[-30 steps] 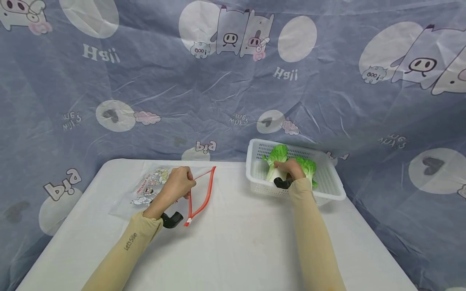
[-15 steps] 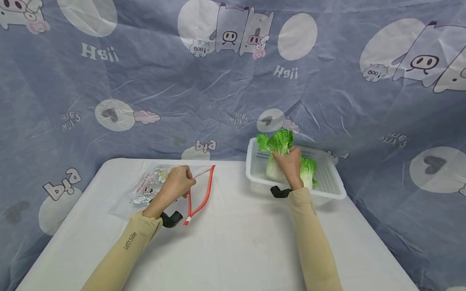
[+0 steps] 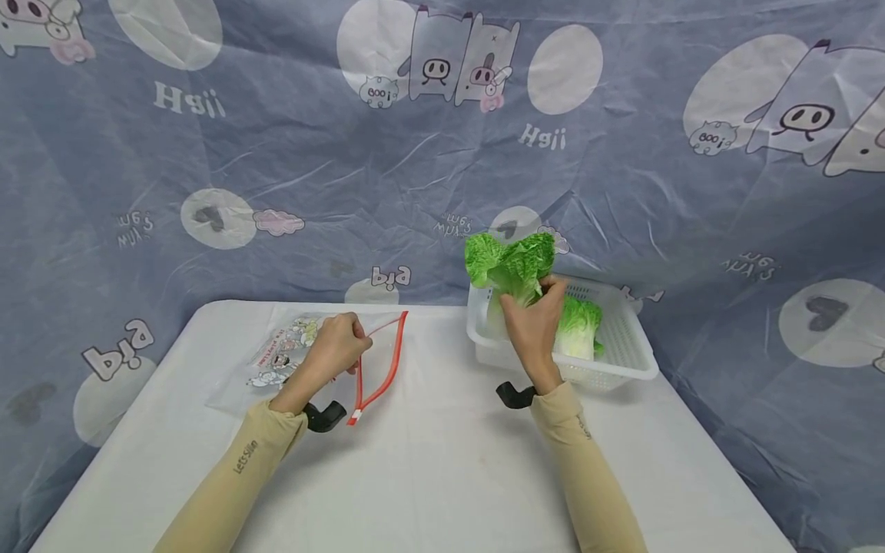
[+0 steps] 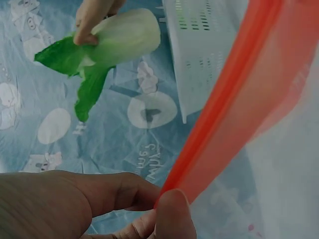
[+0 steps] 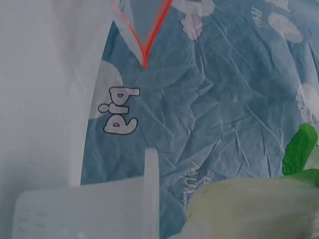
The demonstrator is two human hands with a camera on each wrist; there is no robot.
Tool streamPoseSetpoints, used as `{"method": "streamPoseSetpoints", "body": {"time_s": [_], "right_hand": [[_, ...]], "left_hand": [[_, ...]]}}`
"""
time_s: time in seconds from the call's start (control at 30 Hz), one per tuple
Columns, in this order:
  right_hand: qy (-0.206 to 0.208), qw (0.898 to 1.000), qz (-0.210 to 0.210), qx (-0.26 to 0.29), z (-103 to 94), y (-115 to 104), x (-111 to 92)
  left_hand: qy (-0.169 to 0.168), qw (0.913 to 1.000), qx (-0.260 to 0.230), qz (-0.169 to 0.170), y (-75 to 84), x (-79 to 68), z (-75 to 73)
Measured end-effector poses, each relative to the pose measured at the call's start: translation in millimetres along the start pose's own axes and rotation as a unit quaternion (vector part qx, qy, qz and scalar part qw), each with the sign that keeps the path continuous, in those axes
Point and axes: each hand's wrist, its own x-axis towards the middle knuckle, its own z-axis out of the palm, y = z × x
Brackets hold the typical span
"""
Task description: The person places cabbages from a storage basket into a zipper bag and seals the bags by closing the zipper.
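My left hand [image 3: 339, 346] pinches the red zip edge [image 4: 214, 114] of a clear printed zip bag [image 3: 283, 357], whose mouth gapes toward the right. The bag's body lies on the table at the left. In my right hand [image 3: 535, 326] is a Chinese cabbage [image 3: 513, 265], gripped around its middle with thumb and fingers. Its green leaves point up and away, and the left wrist view shows its pale base [image 4: 137, 32] raised beside the basket. A second Chinese cabbage [image 3: 579, 326] lies inside the white basket [image 3: 631, 338].
The perforated basket stands at the table's back right, behind my right wrist. A white-covered table [image 3: 442, 461] spreads between the arms. Behind it hangs a grey-blue printed cloth [image 3: 387, 169]. Each wrist carries a black camera mount [image 3: 325, 417].
My right hand has lifted the Chinese cabbage up out of the basket and shifted it left and nearer. The left hand keeps its pinch on the bag almost unmoved.
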Motion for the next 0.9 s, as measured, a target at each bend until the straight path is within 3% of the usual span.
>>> {"method": "streamPoseSetpoints", "body": {"time_s": [0.17,0.4,0.53,0.7,0.8,0.9], "right_hand": [[-0.005,0.999,-0.022,0.034,10.2,-14,-18],[-0.013,0.996,-0.017,0.088,25.7,-27,-42],[-0.029,0.992,0.018,0.125,35.3,-35,-57],[-0.081,0.982,0.07,0.155,47.6,-40,-78],[-0.109,0.976,0.083,0.168,54.8,-39,-90],[-0.135,0.971,0.094,0.175,53.2,-53,-98]], "left_hand": [[0.01,0.9999,-0.007,0.001,-1.2,1.6,0.2],[0.01,0.9997,-0.022,-0.002,1.4,0.6,-0.4],[0.004,0.9994,-0.035,-0.002,3.2,-0.7,-0.4],[-0.003,0.9986,-0.053,-0.004,5.9,-1.0,-0.2],[-0.006,0.998,-0.063,-0.004,6.9,-1.3,0.5],[-0.004,0.9977,-0.068,-0.001,7.6,-1.5,1.0]]}}
